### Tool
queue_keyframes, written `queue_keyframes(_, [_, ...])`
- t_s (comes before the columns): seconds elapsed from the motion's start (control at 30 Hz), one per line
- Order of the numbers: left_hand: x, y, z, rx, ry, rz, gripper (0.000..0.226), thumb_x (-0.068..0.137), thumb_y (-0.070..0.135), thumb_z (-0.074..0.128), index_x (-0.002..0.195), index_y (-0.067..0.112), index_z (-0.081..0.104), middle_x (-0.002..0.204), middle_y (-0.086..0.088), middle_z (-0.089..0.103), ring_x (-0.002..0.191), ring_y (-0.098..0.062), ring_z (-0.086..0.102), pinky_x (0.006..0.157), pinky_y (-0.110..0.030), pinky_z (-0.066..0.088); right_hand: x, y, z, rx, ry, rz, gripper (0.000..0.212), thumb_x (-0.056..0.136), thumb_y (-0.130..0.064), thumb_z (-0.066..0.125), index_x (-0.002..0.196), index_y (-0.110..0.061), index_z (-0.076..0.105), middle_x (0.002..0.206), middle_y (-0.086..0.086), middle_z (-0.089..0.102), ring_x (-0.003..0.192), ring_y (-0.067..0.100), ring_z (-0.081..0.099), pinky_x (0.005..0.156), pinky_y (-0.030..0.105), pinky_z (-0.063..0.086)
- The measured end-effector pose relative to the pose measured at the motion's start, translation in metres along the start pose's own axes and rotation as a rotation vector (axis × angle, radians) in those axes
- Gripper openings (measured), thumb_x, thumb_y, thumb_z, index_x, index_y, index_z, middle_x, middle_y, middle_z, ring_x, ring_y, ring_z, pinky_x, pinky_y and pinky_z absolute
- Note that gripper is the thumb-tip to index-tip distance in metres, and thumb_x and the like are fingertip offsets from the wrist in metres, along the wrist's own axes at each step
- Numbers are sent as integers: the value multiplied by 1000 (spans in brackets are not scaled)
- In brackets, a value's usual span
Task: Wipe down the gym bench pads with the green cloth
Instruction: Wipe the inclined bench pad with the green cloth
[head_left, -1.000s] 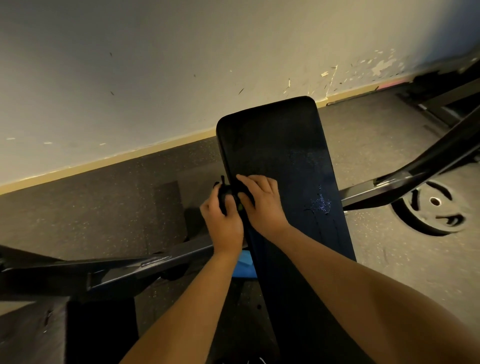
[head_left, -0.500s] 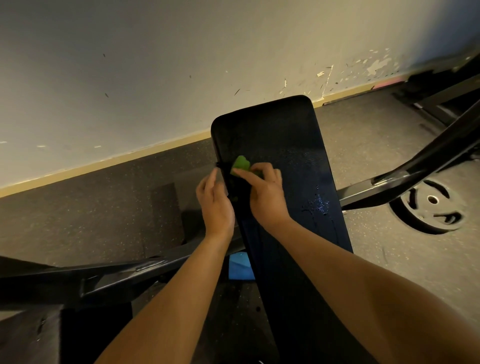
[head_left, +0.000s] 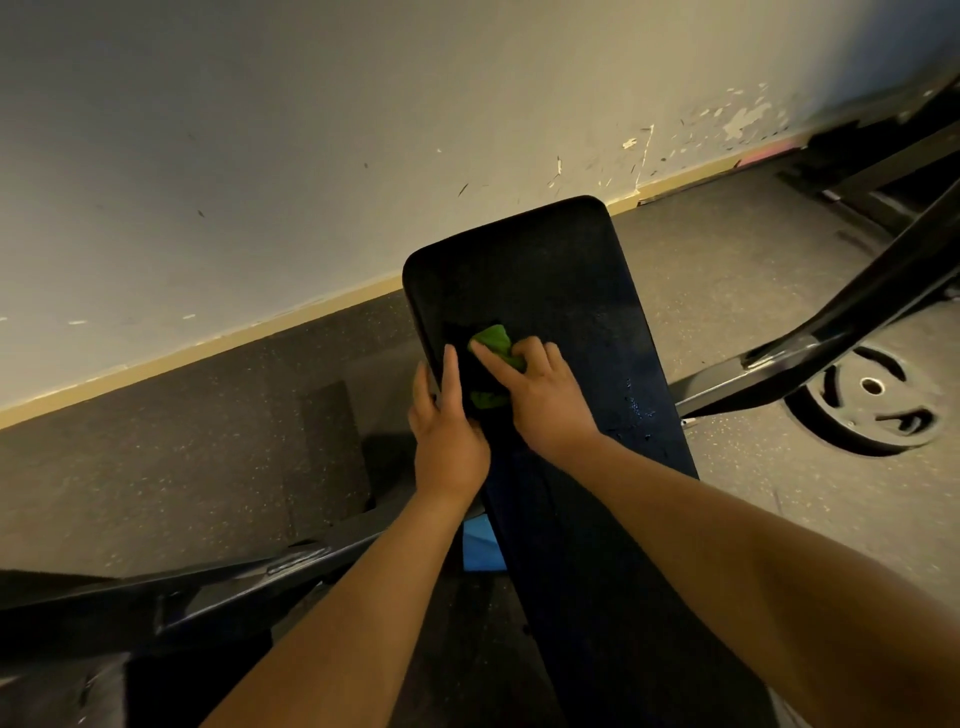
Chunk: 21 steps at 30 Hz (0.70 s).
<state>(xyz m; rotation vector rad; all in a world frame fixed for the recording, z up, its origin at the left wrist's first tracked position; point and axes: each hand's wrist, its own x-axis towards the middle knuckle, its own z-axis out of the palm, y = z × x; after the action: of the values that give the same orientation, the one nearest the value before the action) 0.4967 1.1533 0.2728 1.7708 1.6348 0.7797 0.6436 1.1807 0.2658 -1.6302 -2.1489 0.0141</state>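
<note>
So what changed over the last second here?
The green cloth, hidden in a dark bundle before, now shows, pinched by the right hand; the left hand has uncurled, fingers straight along the left edge of the bench pad. Pad, droplets and weight plate stayed put.

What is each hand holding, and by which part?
Right hand grips the green cloth by its bunched near edge, on the bench pad. Left hand holds nothing: straight fingers rest along the pad's left edge.

A black bench pad (head_left: 561, 260) carries the green cloth (head_left: 496, 340) near its left edge. Wet droplets (head_left: 636, 405) glisten near its right edge.
</note>
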Motion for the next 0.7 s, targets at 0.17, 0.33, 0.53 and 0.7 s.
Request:
queue_keyframes(0.17, [5, 4, -2, 69, -91, -84, 79, 105, 31, 47, 156, 46, -12, 167, 2, -13, 150, -32, 3, 117, -45, 26, -19, 71, -25, 13, 68, 437, 82, 87, -1, 54, 154, -39, 26, 126, 12, 39, 109, 33, 41, 94, 46, 46])
queue_keyframes(0.33, [4, 16, 11, 404, 15, -14, 86, 101, 34, 52, 161, 22, -9, 165, -8, -24, 152, -37, -9, 125, -53, 2, -7, 45, -23, 140, 89, 590, 78, 91, -6, 52, 155, -37, 20, 135, 11, 33, 117, 30, 35, 104, 44, 39])
queue_keyframes(0.53, [23, 33, 21, 491, -44, 71, 91, 96, 29, 56, 160, 24, -8, 166, -5, -22, 151, -33, -19, 123, -52, -3, 14, 15, -16, -12, 0, 177, 77, 88, -17, 57, 156, -31, 22, 128, 8, 42, 107, 27, 40, 89, 39, 40])
queue_keyframes(0.7, [24, 30, 32, 525, -119, 29, 82, 103, 41, 41, 157, 33, -21, 158, -5, -41, 144, -34, -37, 118, -51, -17, 2, 85, -34, -67, 43, 380, 81, 88, -10, 53, 156, -36, 18, 125, 11, 39, 108, 31, 39, 95, 43, 39])
